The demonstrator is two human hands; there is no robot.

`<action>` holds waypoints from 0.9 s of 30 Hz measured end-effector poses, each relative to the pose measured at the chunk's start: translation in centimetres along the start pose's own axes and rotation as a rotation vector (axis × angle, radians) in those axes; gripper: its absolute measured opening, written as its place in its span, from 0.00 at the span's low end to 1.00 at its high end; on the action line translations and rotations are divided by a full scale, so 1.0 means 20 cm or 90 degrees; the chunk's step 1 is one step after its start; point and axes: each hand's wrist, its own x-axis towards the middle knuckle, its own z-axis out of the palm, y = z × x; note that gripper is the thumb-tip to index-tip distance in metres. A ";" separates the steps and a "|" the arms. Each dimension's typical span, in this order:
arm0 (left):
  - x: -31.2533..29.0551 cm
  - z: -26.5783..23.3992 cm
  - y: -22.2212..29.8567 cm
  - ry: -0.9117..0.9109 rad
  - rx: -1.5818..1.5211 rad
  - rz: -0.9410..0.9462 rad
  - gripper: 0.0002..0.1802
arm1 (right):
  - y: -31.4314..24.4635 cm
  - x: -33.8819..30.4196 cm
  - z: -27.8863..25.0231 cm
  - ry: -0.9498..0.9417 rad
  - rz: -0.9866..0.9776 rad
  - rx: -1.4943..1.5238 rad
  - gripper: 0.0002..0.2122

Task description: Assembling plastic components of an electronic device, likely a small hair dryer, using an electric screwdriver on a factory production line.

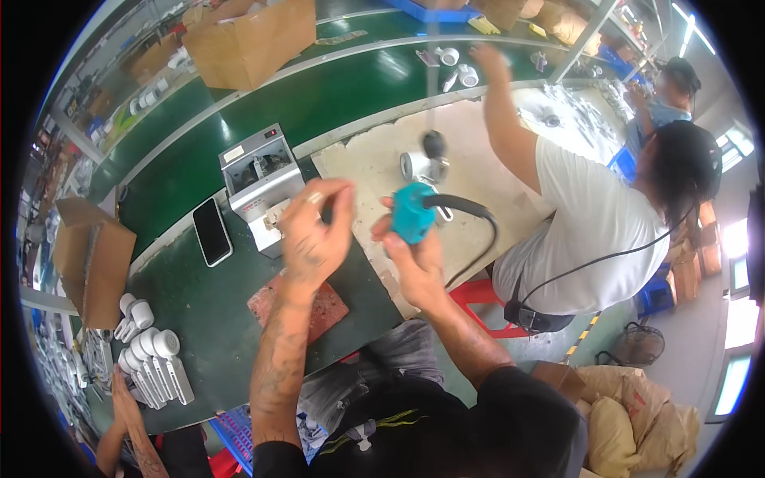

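Note:
My right hand (420, 267) is wrapped round a teal corded electric screwdriver (412, 213). A thick black cable bends away from its end to the right, and its tip is hidden. My left hand (313, 235) is raised in front of a grey screw feeder (267, 179), fingers curled in and pinched together. Whether anything small is between those fingertips cannot be made out. Beyond the screwdriver, a white round-headed part (413, 166) lies on the cardboard-covered bench (358, 171). A dark hanging piece (433, 145) partly overlaps it.
A phone (212, 233) and a reddish pad (299, 307) lie on the green table. White lamp-like parts (155, 358) stand at the left by another person's hands (127, 406). A co-worker in white (590, 215) reaches over the bench at right. Cardboard boxes (247, 48) stand behind.

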 end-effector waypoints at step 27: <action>-0.43 -0.27 -0.05 -0.202 0.197 -0.101 0.16 | -0.08 -0.06 0.01 -0.092 0.065 0.018 0.31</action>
